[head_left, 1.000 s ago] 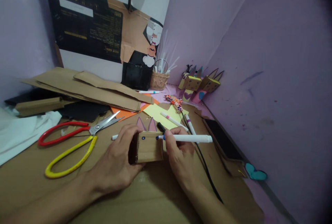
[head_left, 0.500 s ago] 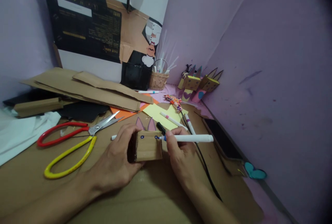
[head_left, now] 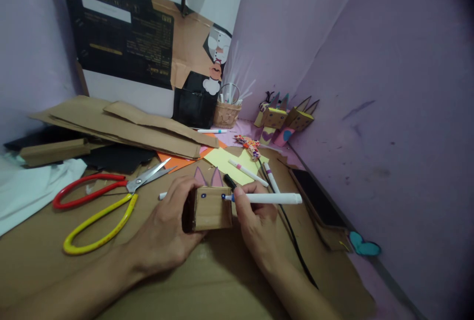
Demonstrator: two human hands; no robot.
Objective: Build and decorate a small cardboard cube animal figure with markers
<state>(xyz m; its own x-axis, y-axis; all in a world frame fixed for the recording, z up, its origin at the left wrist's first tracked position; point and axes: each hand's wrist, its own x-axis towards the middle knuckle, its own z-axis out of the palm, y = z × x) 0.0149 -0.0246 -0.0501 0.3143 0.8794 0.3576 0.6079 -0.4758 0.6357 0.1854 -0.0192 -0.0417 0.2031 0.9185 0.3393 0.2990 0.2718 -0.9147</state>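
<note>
A small cardboard box [head_left: 213, 214] with two pink pointed ears [head_left: 217, 178] faces me, two dark blue eye dots near its top edge. My left hand [head_left: 168, 226] is closed around its left side. Between the thumb and fingers of my right hand [head_left: 257, 219] lies a white marker [head_left: 276, 198], its blue tip touching the right eye. A black cap or pen end [head_left: 229, 180] shows just above that thumb; whether the hand holds it too, I cannot tell. Behind the left fingers the end of another white marker [head_left: 162, 196] peeks out.
Scissors [head_left: 137, 184] with red and yellow handles lie open on the left. Cardboard sheets [head_left: 129, 125] are stacked behind them. A black cable [head_left: 292, 236] and a phone [head_left: 318, 196] are on the right. Finished-looking eared figures [head_left: 274, 120] and a marker basket [head_left: 226, 115] stand at the back.
The marker and my right hand have shifted very slightly to the left. Its tip stays at the right eye, and my left hand keeps its hold on the box.
</note>
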